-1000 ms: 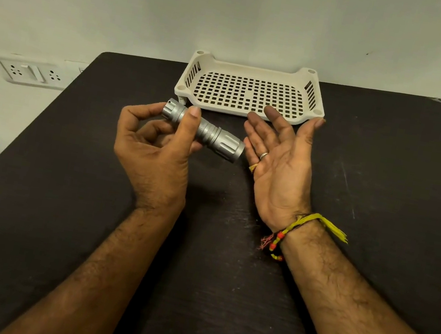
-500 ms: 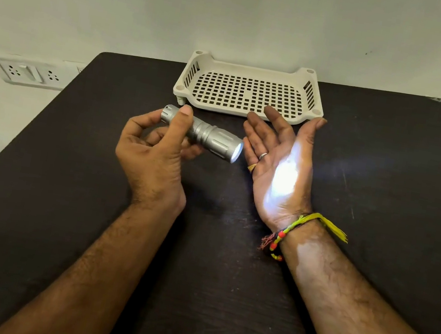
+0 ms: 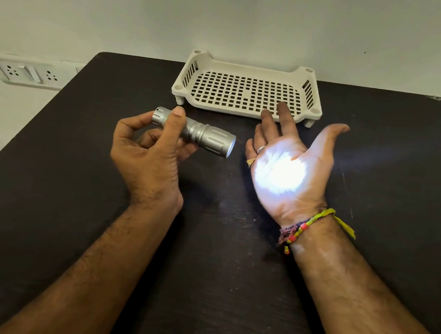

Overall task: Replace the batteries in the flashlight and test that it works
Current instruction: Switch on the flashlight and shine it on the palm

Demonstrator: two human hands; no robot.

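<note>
Flashlight (image 3: 196,134) is up off the table (image 3: 32,192) in the left hand (image 3: 150,159), pinched around the knurled tail half, thumb over the top, curled fingers underneath, index hooked round the tail cap. Long axis runs pretty much left to right across the view, lens end pointing right and dipping slightly. That's the bit that matters: the lens looks straight at the right hand (image 3: 291,169), which sits just beside it, palm up and fingers spread loosely, holding nothing. There's a bright white patch square on that palm, with some glow spilling onto the dark tabletop past it, so I'd call the light working and the test basically passing

The white slotted tray (image 3: 252,70) sits behind both hands at the far edge, right fingertips overlapping its front rim in the view; can't tell if they actually touch it. I can't see any batteries out on the table

My guess for what's left: click it off with the left index at the tail, then set it down. Left hand is the one already on it, so the right just has to get out of the beam
</note>
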